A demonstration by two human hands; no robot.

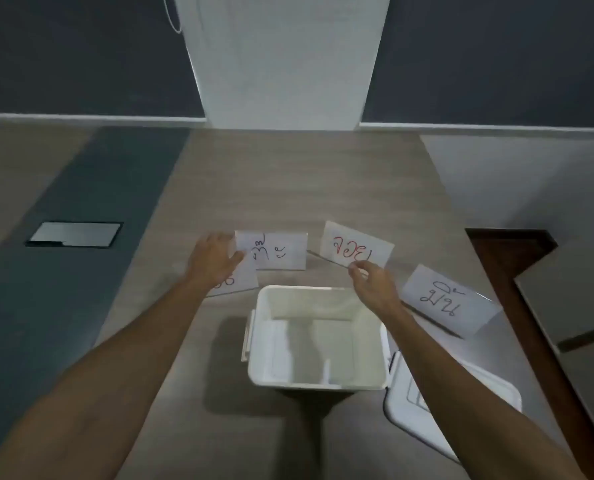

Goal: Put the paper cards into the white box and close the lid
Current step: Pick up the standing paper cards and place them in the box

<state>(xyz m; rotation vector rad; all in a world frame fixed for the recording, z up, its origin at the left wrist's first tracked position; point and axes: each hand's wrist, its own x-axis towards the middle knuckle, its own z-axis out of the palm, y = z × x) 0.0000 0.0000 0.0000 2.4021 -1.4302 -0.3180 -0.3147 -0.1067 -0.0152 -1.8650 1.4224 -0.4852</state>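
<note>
Box, white, open and empty at table centre; lid at its 4 o'clock. Right hand pinches red-lettered card at 12 o'clock. Left hand, fingers spread, lies flat on cards at 10 o'clock. Fourth card lies at 2 o'clock.

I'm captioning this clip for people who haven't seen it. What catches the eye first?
The open white box stands empty at centre, its lid lying to its right. Beyond it, the right hand pinches the red-lettered card, while the left hand rests on the cards at left.
</note>
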